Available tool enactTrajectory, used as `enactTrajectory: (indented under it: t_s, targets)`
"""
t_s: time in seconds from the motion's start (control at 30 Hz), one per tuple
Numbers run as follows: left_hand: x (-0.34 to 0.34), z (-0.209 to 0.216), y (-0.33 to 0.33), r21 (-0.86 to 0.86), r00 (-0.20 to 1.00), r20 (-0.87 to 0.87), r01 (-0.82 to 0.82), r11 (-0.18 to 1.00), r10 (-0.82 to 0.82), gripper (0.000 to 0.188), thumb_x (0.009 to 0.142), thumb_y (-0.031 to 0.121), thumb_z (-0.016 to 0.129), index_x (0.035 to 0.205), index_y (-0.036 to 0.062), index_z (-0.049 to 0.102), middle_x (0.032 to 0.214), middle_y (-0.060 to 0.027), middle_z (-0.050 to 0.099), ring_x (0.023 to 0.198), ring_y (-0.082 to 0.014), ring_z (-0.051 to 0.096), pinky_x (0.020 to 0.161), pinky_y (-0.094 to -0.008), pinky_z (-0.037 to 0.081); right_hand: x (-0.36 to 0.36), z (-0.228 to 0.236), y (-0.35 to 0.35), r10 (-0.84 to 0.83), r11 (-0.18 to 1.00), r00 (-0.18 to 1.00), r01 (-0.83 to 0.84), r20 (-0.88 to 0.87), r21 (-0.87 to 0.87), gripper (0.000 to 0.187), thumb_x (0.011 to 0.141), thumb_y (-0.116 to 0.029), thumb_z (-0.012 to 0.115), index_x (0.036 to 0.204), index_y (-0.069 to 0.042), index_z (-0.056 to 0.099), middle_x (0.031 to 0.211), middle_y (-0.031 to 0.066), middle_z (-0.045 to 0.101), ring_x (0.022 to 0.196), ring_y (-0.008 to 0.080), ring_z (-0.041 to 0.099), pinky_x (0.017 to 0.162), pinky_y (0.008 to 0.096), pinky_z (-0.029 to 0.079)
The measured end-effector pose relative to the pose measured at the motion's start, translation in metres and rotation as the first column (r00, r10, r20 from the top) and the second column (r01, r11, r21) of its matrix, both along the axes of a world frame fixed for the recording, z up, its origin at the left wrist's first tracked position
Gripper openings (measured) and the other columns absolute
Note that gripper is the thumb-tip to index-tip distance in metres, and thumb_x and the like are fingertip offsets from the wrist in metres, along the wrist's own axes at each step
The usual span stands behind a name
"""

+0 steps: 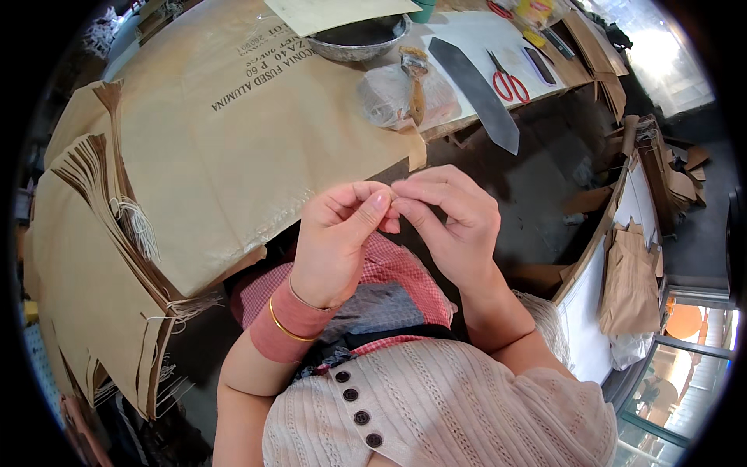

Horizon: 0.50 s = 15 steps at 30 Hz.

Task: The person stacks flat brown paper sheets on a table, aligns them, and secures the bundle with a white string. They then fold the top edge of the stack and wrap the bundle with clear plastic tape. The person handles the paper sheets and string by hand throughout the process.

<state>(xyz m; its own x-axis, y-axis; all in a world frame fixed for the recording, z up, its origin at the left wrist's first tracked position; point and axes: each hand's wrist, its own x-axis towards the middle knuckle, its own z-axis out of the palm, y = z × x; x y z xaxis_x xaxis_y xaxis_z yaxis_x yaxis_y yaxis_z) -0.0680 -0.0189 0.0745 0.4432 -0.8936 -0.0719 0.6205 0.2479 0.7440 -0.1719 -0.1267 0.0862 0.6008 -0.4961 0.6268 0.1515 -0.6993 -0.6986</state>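
Your left hand (pixel 336 240) and right hand (pixel 461 224) meet over your lap, fingertip to fingertip, thumbs and forefingers drawn together in narrow pinches. If a fine strand or scrap lies between them, it is too small to make out here, so I can't tell what you have hold of. Taking that meeting point as the clock's centre, the nearest work is the kraft paper sheet (pixel 233 167) on the bench at 10 o'clock; neither hand touches it.

Were your pinch to slacken, anything that small could drop onto your checked apron (pixel 385 261) and be hard to find. At 9 o'clock, loose white strings (pixel 140 227) hang from the kraft bags (pixel 97 241); your bangle (pixel 284 327) could snag them if that arm swung out. Just past 12, the wooden-handled brush (pixel 417 97) lies over a plastic-wrapped bundle (pixel 377 101) near the bench edge, where an elbow might knock it off. The red-handled scissors (pixel 510 87) at 1:30 lie with blades bare, a nick risk for a blind reach.

Black printed capitals and digits cross the sheet at 10:30, inverted to you, apparently a material marking. The yellow packet (pixel 537 11) is too blurred to read.
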Motion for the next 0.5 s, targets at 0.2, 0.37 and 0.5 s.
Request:
enactTrajectory:
  t_s: [0.2, 0.37, 0.5]
  targets:
    - [0.005, 0.002, 0.007, -0.023, 0.988, -0.144, 0.047, 0.999, -0.050, 0.021, 0.092, 0.009, 0.054, 0.104, -0.0048, 0.062, 0.088, -0.0085, 0.064, 0.080, -0.0148, 0.059, 0.076, -0.0269, 0.048, 0.008, -0.009, -0.006, -0.092, 0.936, 0.995, 0.095, 0.027, -0.339, 0.017, 0.067, 0.002, 0.068, 0.080, -0.003, 0.058, 0.077, 0.0100, 0.059, 0.063, 0.0258, 0.058, 0.055, 0.0325, 0.048]
    - [0.023, -0.001, 0.014, -0.209, 0.936, -0.338, 0.021, 0.978, -0.092, 0.027, 0.095, 0.014, 0.048, 0.111, -0.0050, 0.058, 0.095, -0.0109, 0.063, 0.088, -0.0177, 0.058, 0.081, -0.0297, 0.048, -0.003, -0.021, -0.011, -0.105, 0.945, 0.984, 0.054, -0.143, -0.322, 0.019, 0.067, 0.001, 0.067, 0.078, -0.004, 0.054, 0.075, 0.0090, 0.057, 0.067, 0.0277, 0.057, 0.057, 0.0344, 0.047]
    - [0.031, 0.001, 0.020, -0.267, 0.875, -0.451, 0.054, 0.962, -0.174, 0.042, 0.098, 0.027, 0.039, 0.122, -0.0067, 0.048, 0.108, -0.0152, 0.059, 0.098, -0.0237, 0.056, 0.088, -0.0353, 0.045, -0.027, -0.039, -0.034, -0.345, 0.848, 0.643, -0.099, -0.684, -0.521, 0.015, 0.077, -0.020, 0.064, 0.082, -0.006, 0.061, 0.075, 0.0074, 0.058, 0.078, 0.0252, 0.053, 0.065, 0.0380, 0.044]
